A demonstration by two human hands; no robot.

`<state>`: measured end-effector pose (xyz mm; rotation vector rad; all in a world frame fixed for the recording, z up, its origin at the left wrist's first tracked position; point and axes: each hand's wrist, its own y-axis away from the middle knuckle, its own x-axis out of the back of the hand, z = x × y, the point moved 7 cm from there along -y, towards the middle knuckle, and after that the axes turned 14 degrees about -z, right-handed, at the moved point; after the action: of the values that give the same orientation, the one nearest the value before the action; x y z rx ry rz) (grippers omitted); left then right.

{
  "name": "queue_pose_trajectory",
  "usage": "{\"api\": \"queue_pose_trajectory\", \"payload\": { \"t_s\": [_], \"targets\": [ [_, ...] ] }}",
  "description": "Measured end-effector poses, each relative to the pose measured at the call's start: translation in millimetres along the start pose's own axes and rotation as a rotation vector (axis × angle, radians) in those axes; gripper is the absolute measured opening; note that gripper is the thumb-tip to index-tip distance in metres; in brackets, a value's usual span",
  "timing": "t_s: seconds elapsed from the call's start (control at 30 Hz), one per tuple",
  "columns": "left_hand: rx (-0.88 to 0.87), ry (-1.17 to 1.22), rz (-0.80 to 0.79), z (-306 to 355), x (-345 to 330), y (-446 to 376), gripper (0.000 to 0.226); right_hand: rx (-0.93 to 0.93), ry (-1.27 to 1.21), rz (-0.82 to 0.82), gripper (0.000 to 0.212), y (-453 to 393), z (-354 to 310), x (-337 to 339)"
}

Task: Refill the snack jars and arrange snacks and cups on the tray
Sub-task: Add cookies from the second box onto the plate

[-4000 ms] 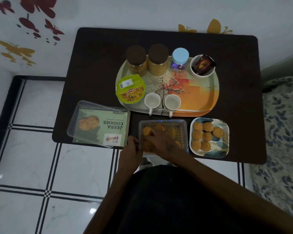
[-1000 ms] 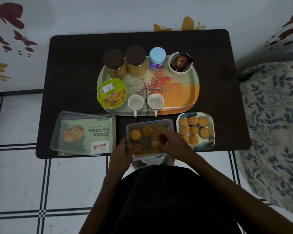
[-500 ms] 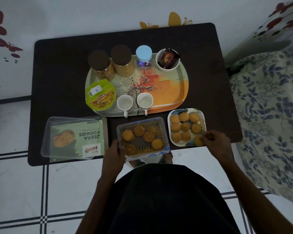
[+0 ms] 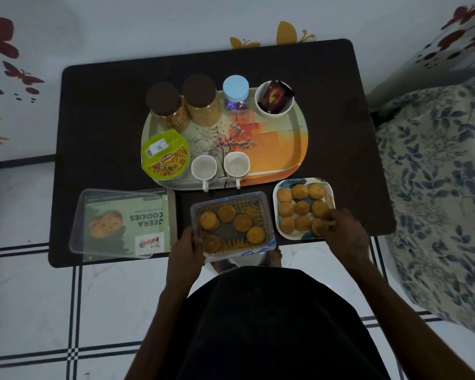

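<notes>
A dark table (image 4: pixel 99 111) is standing against a white wall with butterfly decals (image 4: pixel 14 69), a tiled floor (image 4: pixel 39 311) lying below and a floral bedspread (image 4: pixel 436 187) lying to the right. The printed tray (image 4: pixel 280 149) is carrying jars, two cups (image 4: pixel 220 167) and a snack tub. The dim light is blurring the fingers. The left hand (image 4: pixel 185 252) is gripping the cookie container (image 4: pixel 232 224) at its near-left corner. The right hand (image 4: pixel 343 234), which was reaching into that container a second ago, is now pinching a cookie (image 4: pixel 317 226) at the plate (image 4: pixel 303 208), beside the tray.
</notes>
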<state>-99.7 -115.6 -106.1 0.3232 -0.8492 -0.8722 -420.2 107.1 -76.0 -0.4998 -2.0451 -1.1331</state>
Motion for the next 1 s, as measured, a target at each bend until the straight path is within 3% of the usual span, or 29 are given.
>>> {"api": "queue_pose_trajectory", "payload": {
  "t_s": [0.23,0.33,0.47,0.6,0.67,0.73,0.8,0.87,1.0],
  "targets": [
    [0.008,0.014,-0.002,1.7,0.6,0.3,0.013,0.034,-0.003,-0.008,0.016,0.4,-6.8,3.7],
    [0.010,0.007,-0.001,3.7,1.2,2.1,0.011,0.153,-0.097,0.011,0.012,2.8,-33.7,10.3],
    [0.025,0.024,-0.023,3.9,2.9,3.9,0.011,0.398,-0.158,-0.091,0.015,2.4,-106.0,-9.9],
    [-0.003,0.017,-0.032,7.5,5.6,6.1,0.018,0.589,0.097,-0.283,0.024,7.9,-170.9,-59.6],
    [-0.050,-0.022,0.009,10.2,10.1,9.2,0.023,0.728,0.342,-0.162,0.018,17.4,-192.0,-67.4],
    [-0.100,-0.037,0.040,14.0,15.4,11.6,0.033,0.808,0.431,-0.042,0.014,25.0,-201.2,-63.6],
    [-0.110,-0.013,0.032,15.1,17.9,12.0,0.038,0.818,0.457,0.008,0.024,26.8,-203.3,-62.4],
    [-0.096,0.031,0.011,12.0,18.3,11.0,0.039,0.719,0.489,-0.018,0.013,19.9,-200.5,-68.8],
    [-0.043,0.063,-0.006,8.2,17.1,9.6,0.039,0.608,0.461,-0.091,0.026,9.5,-188.3,-78.8]
  ]
}}
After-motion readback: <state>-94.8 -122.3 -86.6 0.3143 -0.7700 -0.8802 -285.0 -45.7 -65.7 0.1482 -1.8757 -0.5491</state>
